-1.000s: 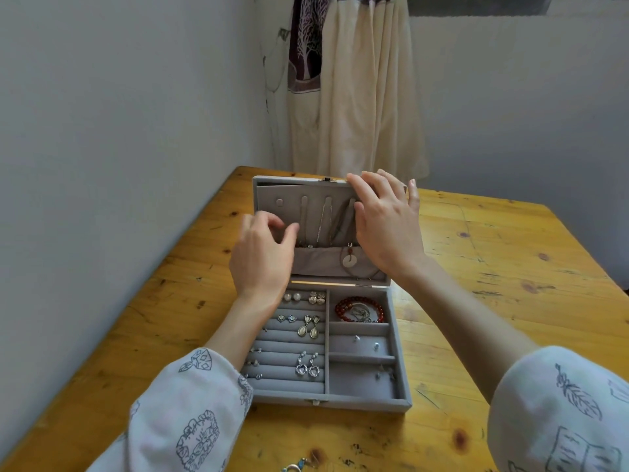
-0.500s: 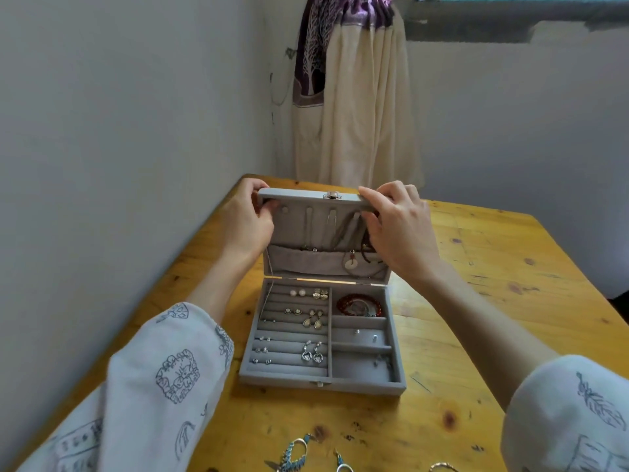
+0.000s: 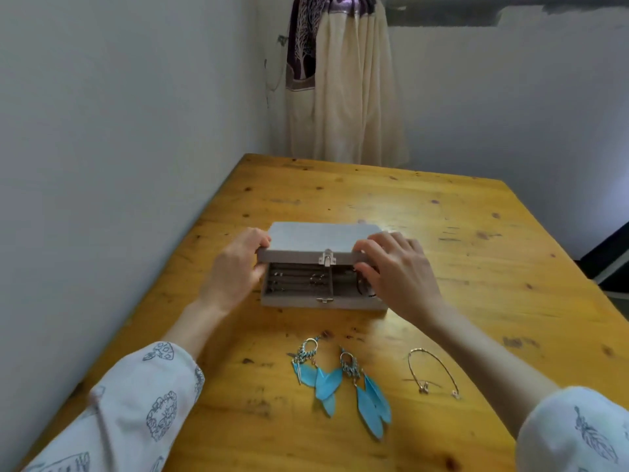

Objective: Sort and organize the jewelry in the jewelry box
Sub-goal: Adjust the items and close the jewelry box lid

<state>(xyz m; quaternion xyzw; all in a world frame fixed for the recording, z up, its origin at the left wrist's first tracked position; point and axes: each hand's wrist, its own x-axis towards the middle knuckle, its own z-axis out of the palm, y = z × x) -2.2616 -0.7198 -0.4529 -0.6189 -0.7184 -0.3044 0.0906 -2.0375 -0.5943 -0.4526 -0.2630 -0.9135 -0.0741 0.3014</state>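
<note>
Lowered since before, grey jewelry box (image 3: pixel 323 303) lid (image 3: pixel 320 238) hangs nearly closed, each hand (image 3: pixel 235 267) (image 3: pixel 398 270) pinching an edge.

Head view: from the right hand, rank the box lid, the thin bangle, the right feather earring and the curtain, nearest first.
From the right hand:
1. Box lid, gripped by it.
2. Thin bangle, near side, right.
3. Right feather earring, near side, centre.
4. Curtain, far corner.

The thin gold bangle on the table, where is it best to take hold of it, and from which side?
Pinch the gold bangle at its smooth closed arc, the far end, coming from above. It lies flat on the table, so a side approach likely finds nothing to catch; its near ends are open and carry small fittings.
</note>
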